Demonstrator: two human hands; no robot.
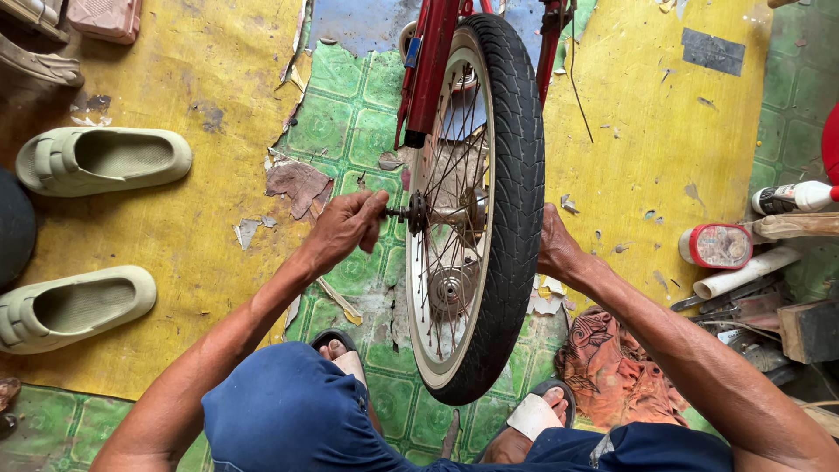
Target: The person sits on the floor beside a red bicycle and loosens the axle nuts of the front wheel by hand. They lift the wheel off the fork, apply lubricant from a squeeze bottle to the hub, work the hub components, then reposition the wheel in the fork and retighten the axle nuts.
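Observation:
A bicycle wheel (516, 175) with a black tyre and white rim stands upright between my knees, under a red fork (430, 70). My left hand (345, 229) pinches the axle nut (411, 212) on the left side of the hub. My right hand (552, 246) reaches behind the tyre on the right side; its fingers are hidden by the wheel. A second hub shows lower inside the spokes (447, 284).
Two pale green clogs (100, 160) (74, 306) lie on the left of the peeling yellow and green floor. An orange rag (612, 371) lies by my right foot. Tools, a white tube and a small red-lidded tin (717, 246) crowd the right edge.

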